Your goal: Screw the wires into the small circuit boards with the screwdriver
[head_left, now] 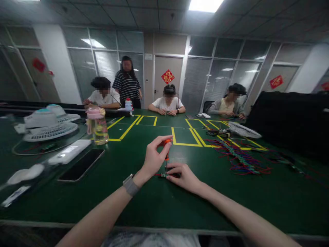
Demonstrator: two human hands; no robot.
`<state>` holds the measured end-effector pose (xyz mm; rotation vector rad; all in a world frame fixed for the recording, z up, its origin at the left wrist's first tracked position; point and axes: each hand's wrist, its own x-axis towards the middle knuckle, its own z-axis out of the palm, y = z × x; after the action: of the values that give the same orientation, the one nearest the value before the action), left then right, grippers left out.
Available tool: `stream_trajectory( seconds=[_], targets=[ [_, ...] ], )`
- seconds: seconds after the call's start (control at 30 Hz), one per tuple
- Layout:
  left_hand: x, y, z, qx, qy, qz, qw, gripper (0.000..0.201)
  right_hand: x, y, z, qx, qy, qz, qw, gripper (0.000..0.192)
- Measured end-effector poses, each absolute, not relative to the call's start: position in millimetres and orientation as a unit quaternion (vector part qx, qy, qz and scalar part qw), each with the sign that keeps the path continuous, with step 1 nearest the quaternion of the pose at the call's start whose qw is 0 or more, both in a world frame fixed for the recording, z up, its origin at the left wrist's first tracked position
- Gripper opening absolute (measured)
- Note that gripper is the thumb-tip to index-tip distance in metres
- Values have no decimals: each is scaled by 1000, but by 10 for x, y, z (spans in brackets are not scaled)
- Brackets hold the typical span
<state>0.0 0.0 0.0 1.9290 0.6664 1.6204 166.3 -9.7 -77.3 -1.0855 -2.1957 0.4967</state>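
My left hand [155, 157], with a watch [131, 184] on its wrist, pinches the orange handle of a screwdriver [167, 157]. The screwdriver stands upright, its thin shaft pointing down at a small green circuit board [163, 175] with a red wire. My right hand [185, 177] rests low on the table, its closed fingertips at the right end of that board, beside the shaft. The exact contact between those fingertips and the board is too small to make out.
On the green table [123, 209], a phone [82, 165], a white device [69, 151], a bottle [97, 127] and fan parts [50, 132] lie left. Wired boards [239, 154] and a white grille [244, 130] lie right. Several people are across the table.
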Motion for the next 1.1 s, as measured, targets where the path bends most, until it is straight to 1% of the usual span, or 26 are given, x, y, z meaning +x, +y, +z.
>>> stream_trajectory(
  seconds=[0.1,0.17,0.23,0.3,0.4,0.53,0.63,0.77,0.83,0.87,1.0,1.1],
  targets=[
    [13,33,-29,710,271,613,215,15,1669,-121,-769,-412,-831,189,322,14],
    [17,33,-29,711,278,612,208,16,1678,-123,-756,-409,-832,192,322,15],
    [20,18,-18,713,270,604,233,24,1688,-116,-737,-404,-835,199,316,17],
    [23,5,-7,709,249,597,281,30,1697,-107,-721,-401,-836,208,310,19],
    [24,6,-10,694,241,599,317,30,1698,-100,-717,-408,-833,216,305,19],
    [13,28,-35,703,261,616,242,20,1685,-102,-729,-416,-828,219,304,18],
    [7,27,-37,712,273,609,219,20,1682,-103,-739,-415,-829,218,306,17],
    [21,10,-22,710,242,591,296,33,1685,-104,-743,-410,-831,216,307,17],
    [29,7,-18,698,237,589,330,34,1684,-103,-739,-409,-832,216,307,17],
    [32,8,-18,695,242,592,329,33,1684,-103,-737,-410,-831,216,308,17],
    [24,13,-25,703,266,610,253,21,1683,-96,-737,-414,-830,218,304,17],
    [17,14,-36,704,279,609,237,21,1682,-95,-744,-411,-832,214,304,17]
  ],
)
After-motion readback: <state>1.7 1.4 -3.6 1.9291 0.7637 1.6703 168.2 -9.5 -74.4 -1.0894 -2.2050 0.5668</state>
